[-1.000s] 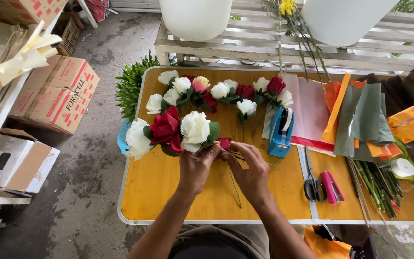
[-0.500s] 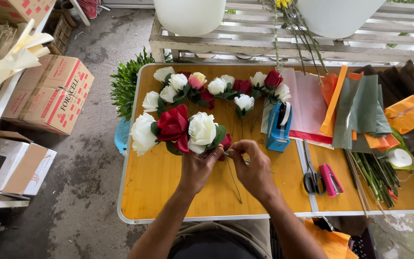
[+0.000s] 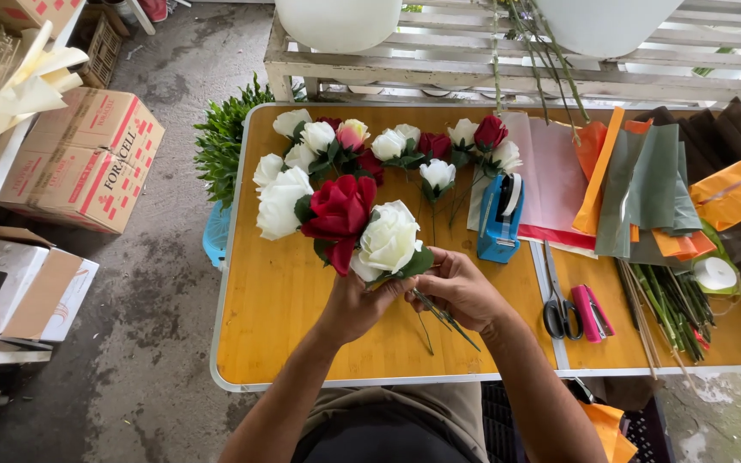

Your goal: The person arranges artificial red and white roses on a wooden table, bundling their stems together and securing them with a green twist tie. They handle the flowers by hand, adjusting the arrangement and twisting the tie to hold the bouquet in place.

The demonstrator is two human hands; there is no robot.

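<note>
Roses fill your grip: your left hand (image 3: 358, 304) is clenched around the stems of a small bunch (image 3: 340, 219), two white blooms flanking a red one, held just above the near part of the yellow table (image 3: 285, 317). Your right hand (image 3: 460, 287) sits right beside it, fingers pinched on the green stems (image 3: 443, 313) that trail down and to the right below the bunch. Both hands touch at the stems.

Farther back on the table lies a row of loose roses (image 3: 388, 146), white, red and pink, heads toward you. To their right stands a blue tape dispenser (image 3: 499, 219), next to sheets of pink, orange and grey-green wrapping paper (image 3: 636, 180). Scissors (image 3: 557, 309) and a pink stapler (image 3: 593, 310) lie near your right forearm, with a bundle of cut stems (image 3: 671, 309) beyond them. Cardboard boxes (image 3: 87, 163) sit on the floor at left.
</note>
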